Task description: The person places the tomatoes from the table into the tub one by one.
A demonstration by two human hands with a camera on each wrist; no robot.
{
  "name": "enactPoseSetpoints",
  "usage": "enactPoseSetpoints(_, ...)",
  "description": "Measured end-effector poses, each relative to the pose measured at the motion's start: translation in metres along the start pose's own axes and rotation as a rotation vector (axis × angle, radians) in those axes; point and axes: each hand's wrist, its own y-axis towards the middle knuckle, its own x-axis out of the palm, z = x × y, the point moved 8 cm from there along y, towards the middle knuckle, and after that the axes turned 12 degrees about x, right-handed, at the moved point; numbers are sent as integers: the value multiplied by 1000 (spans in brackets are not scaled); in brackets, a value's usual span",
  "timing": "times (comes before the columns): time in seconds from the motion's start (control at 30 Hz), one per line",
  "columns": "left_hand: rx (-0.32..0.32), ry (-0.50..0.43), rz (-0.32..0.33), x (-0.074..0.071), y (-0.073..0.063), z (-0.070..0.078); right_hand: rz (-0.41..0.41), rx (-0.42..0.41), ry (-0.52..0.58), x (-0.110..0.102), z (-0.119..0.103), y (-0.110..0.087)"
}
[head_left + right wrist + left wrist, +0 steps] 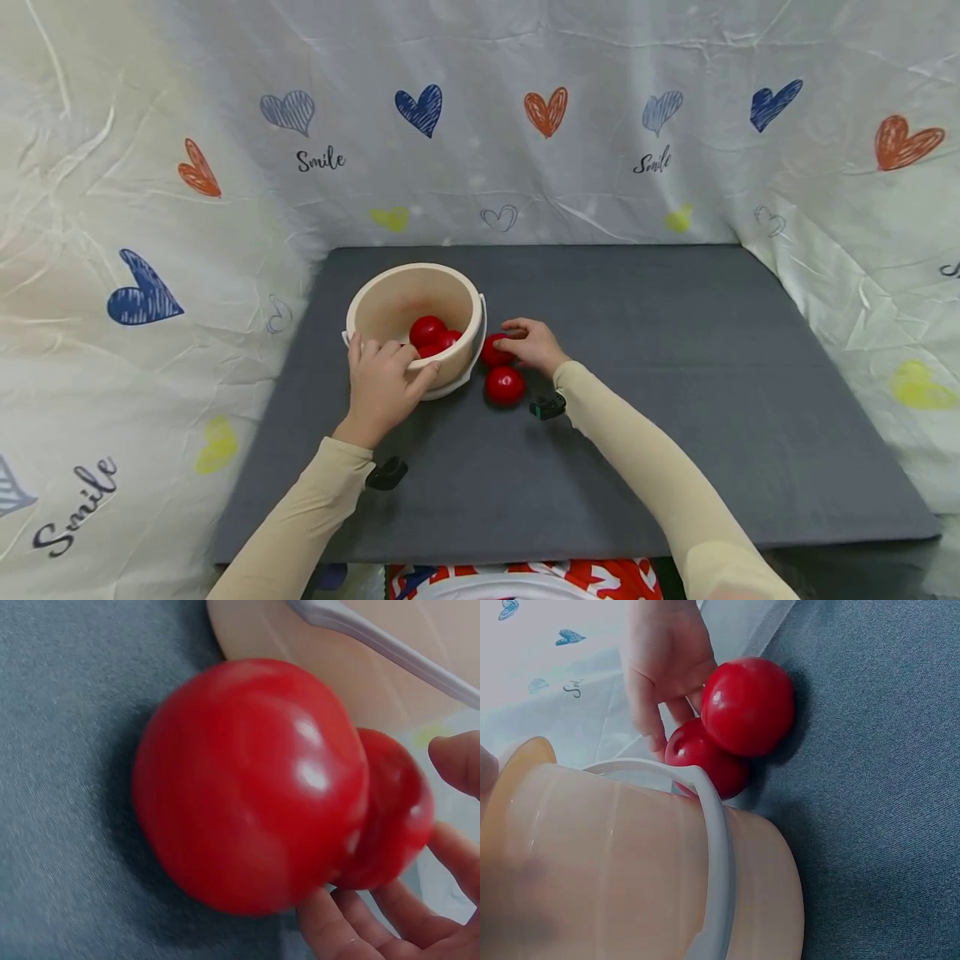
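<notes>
A cream bucket (382, 300) with a pale handle (721, 877) stands on the left part of the table, with several red tomatoes (427, 330) inside. My left hand (378, 390) holds the bucket's near rim. Just right of the bucket, two more tomatoes sit side by side on the cloth. Around the farther tomato (492, 350) are the fingers of my right hand (535, 345), its thumb apart from the fruit in the right wrist view. The nearer tomato (251, 787) partly covers the farther one in that view.
A dark grey cloth (675, 375) covers the table. White sheeting (480, 167) printed with hearts rises behind it and at both sides. Small black wrist cameras (547, 407) hang under both sleeves.
</notes>
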Motion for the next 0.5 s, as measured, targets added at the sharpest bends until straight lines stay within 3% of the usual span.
enactPoseSetpoints(0.5,4,2,4,0,0,1,43,-11,-21,6,1,1)
